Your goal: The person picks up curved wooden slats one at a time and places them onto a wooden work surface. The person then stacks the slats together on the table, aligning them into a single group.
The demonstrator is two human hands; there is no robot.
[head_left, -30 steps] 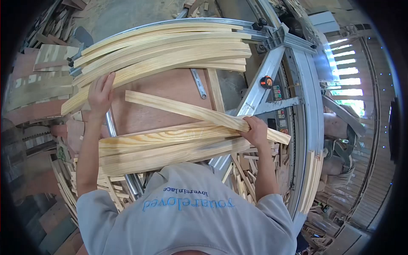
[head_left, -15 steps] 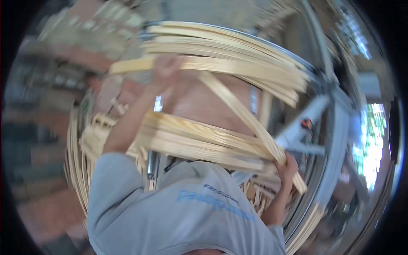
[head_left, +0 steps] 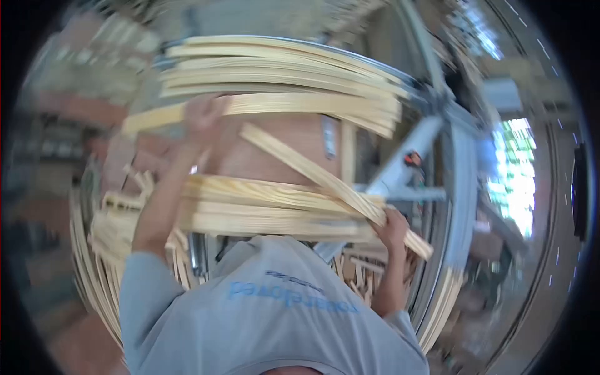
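Observation:
My left hand [head_left: 205,117] is closed round a long pale wooden strip [head_left: 281,104], near the strip's left part; motion blurs the fingers. My right hand [head_left: 392,228] grips a shorter wooden strip [head_left: 306,167] near its lower right end. That strip slants from the middle of the board down to the right, crossing over the near stack of strips [head_left: 269,197] in front of my body. Beyond the long strip lies a far stack of strips [head_left: 262,69]. A reddish-brown board [head_left: 269,144] shows between the two stacks.
A grey metal frame [head_left: 461,181] stands at the right, with a small orange and black object [head_left: 412,159] by its slanted brace. More strips stand in bundles at the lower left [head_left: 94,262] and lower right [head_left: 440,309]. A small metal piece [head_left: 328,136] lies on the board.
The whole view has shifted, so the stacks, frame and both hands appear further left. Both hands still hold their strips, and the slanted strip lies at a slightly flatter angle in view.

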